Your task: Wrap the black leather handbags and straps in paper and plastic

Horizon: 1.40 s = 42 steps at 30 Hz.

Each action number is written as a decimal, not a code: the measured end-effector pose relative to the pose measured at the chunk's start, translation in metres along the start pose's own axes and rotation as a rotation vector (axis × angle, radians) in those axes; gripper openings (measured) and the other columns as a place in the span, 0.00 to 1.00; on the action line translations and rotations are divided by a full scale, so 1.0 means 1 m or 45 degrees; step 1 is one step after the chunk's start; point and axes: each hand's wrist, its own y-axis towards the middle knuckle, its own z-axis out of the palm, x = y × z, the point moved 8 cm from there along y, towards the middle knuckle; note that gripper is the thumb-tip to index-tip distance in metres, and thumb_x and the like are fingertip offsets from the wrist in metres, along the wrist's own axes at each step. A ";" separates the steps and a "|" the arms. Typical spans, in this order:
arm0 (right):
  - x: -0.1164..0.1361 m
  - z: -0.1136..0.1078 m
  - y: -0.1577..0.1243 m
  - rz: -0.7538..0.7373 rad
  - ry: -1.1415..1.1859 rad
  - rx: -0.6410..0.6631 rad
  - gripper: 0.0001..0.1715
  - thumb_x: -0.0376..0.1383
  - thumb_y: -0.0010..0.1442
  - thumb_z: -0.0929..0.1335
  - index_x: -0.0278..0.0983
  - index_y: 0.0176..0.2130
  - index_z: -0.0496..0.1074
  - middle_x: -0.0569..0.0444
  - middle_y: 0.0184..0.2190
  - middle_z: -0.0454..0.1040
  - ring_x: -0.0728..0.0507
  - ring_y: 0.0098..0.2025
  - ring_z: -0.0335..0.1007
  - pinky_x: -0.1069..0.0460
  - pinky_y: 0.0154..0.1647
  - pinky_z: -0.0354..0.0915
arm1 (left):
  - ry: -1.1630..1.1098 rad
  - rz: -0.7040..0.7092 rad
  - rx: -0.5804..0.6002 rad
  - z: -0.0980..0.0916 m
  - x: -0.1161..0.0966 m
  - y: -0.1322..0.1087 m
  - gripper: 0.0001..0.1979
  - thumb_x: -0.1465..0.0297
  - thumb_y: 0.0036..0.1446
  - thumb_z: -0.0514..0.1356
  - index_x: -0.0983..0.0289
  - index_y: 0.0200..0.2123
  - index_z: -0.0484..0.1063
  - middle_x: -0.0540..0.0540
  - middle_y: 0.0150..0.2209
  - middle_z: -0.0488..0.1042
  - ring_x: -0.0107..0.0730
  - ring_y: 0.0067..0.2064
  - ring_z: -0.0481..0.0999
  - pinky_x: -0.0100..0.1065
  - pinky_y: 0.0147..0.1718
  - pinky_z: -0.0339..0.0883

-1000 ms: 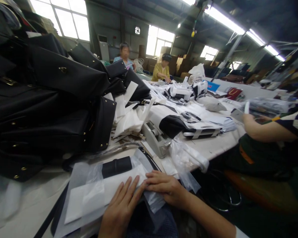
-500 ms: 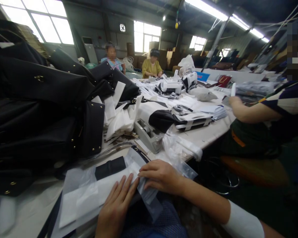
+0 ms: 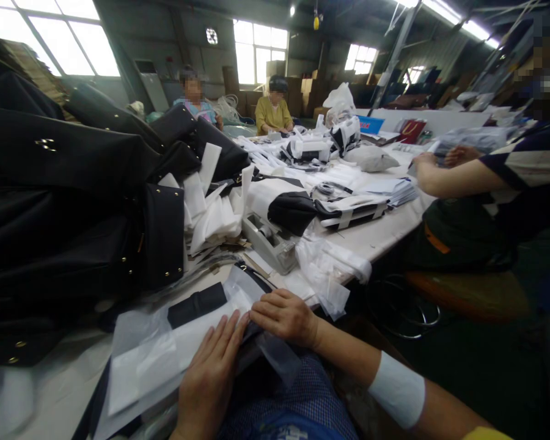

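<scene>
At the near table edge lies a flat black item (image 3: pixel 197 304), perhaps a bag, with a white foam sheet (image 3: pixel 142 373) and translucent plastic film (image 3: pixel 132 330) over it. My left hand (image 3: pixel 211 373) presses flat on the white sheet, fingers stretched out side by side. Close by its fingertips, my right hand (image 3: pixel 284 315) has its fingers curled together on the edge of the translucent film. A loose flap of film (image 3: pixel 279 360) hangs below that hand over my lap. The underside of the black item is hidden.
Black bags (image 3: pixel 64 165) with gold studs are heaped at the left. A grey tape dispenser (image 3: pixel 270 241) stands ahead, beside white foam strips (image 3: pixel 215 226) and crumpled plastic (image 3: pixel 325 263). A co-worker's arm (image 3: pixel 458 177) reaches in at the right; two people sit farther back.
My right hand has shifted slightly left towards the left fingertips, and its fingers have closed more tightly on the film. The left hand stays flat. The co-worker's second hand now shows.
</scene>
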 end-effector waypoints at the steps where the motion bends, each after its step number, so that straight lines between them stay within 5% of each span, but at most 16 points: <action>1: -0.002 0.003 0.000 0.032 0.013 0.040 0.10 0.30 0.68 0.64 0.34 0.46 0.73 0.50 0.41 0.78 0.45 0.44 0.70 0.50 0.43 0.66 | -0.009 -0.006 -0.002 0.000 0.000 0.000 0.26 0.75 0.65 0.47 0.66 0.66 0.55 0.53 0.66 0.61 0.39 0.63 0.65 0.41 0.63 0.53; 8: -0.025 0.007 -0.006 0.088 0.407 0.208 0.16 0.34 0.66 0.67 0.30 0.52 0.69 0.46 0.48 0.74 0.43 0.49 0.65 0.49 0.54 0.64 | -0.031 -0.008 0.009 0.001 0.000 0.002 0.26 0.75 0.65 0.48 0.66 0.66 0.56 0.54 0.65 0.63 0.39 0.62 0.67 0.40 0.63 0.55; 13: -0.019 0.006 0.005 -0.106 0.163 0.203 0.10 0.30 0.69 0.61 0.33 0.42 0.72 0.50 0.39 0.75 0.44 0.40 0.66 0.51 0.42 0.65 | 0.032 0.037 0.001 -0.002 -0.001 0.003 0.28 0.76 0.64 0.49 0.57 0.66 0.55 0.56 0.66 0.61 0.41 0.61 0.68 0.43 0.59 0.62; 19: -0.019 0.025 0.011 0.037 0.038 0.256 0.11 0.31 0.69 0.61 0.35 0.34 0.69 0.52 0.31 0.71 0.44 0.33 0.62 0.50 0.32 0.58 | 0.021 0.059 0.126 -0.001 -0.005 0.003 0.30 0.80 0.63 0.49 0.53 0.66 0.55 0.61 0.67 0.58 0.44 0.64 0.65 0.45 0.59 0.64; 23: -0.026 0.021 0.007 0.017 0.166 0.287 0.06 0.35 0.67 0.65 0.35 0.39 0.70 0.52 0.35 0.73 0.45 0.37 0.64 0.51 0.39 0.62 | 0.038 0.105 0.078 -0.001 -0.005 0.000 0.29 0.80 0.63 0.48 0.55 0.65 0.57 0.62 0.67 0.59 0.46 0.62 0.67 0.46 0.57 0.67; 28: -0.034 0.008 -0.006 0.080 0.555 0.239 0.20 0.42 0.65 0.67 0.31 0.51 0.67 0.45 0.47 0.74 0.43 0.49 0.66 0.50 0.53 0.63 | 0.052 0.131 0.063 0.001 -0.004 -0.001 0.28 0.79 0.63 0.49 0.55 0.64 0.59 0.63 0.66 0.60 0.47 0.62 0.68 0.46 0.55 0.69; 34: -0.028 0.023 -0.006 0.145 0.365 0.259 0.09 0.34 0.64 0.67 0.35 0.46 0.70 0.49 0.43 0.74 0.42 0.44 0.64 0.49 0.47 0.63 | 0.033 0.107 0.082 0.001 -0.004 -0.001 0.31 0.80 0.62 0.50 0.53 0.66 0.56 0.60 0.67 0.58 0.45 0.62 0.67 0.46 0.57 0.67; 38: -0.020 0.030 -0.001 0.242 0.149 0.255 0.05 0.36 0.64 0.67 0.36 0.38 0.71 0.52 0.35 0.73 0.42 0.38 0.63 0.49 0.38 0.61 | 0.027 0.071 0.104 0.004 -0.002 -0.002 0.30 0.78 0.62 0.51 0.60 0.67 0.53 0.59 0.67 0.59 0.43 0.63 0.66 0.44 0.59 0.65; 42: -0.019 0.028 -0.004 0.331 0.134 0.238 0.05 0.33 0.64 0.65 0.35 0.35 0.70 0.51 0.34 0.72 0.42 0.37 0.63 0.49 0.39 0.62 | 0.055 0.074 0.078 0.003 -0.004 -0.001 0.29 0.78 0.63 0.50 0.59 0.66 0.55 0.57 0.66 0.60 0.44 0.63 0.66 0.45 0.58 0.66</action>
